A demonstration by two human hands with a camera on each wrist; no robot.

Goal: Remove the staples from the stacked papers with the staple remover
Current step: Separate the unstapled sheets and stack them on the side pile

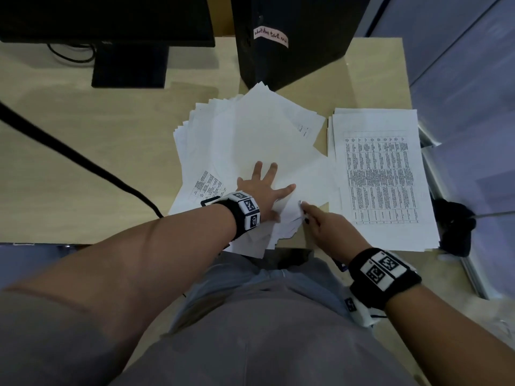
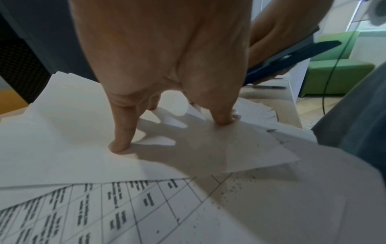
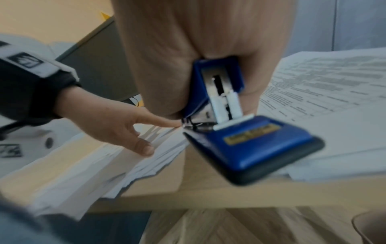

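A fanned pile of white papers point(image 1: 250, 143) lies on the desk in front of me. My left hand point(image 1: 264, 185) presses flat on the top sheet point(image 2: 62, 132) with fingers spread and straight. My right hand point(image 1: 328, 227) grips a blue staple remover point(image 3: 240, 132), its metal tip at the near right corner of the pile, just beside my left index fingertip point(image 3: 173, 123). In the left wrist view the blue staple remover point(image 2: 292, 57) shows behind my palm. No staple is clear enough to make out.
A second neat stack of printed pages point(image 1: 381, 176) lies to the right, close to the desk's right edge. A black tower point(image 1: 292, 37) stands behind the pile, and a monitor stand point(image 1: 131, 65) at the back left. A black cable point(image 1: 83, 160) crosses the desk point(image 1: 97, 121) on the left.
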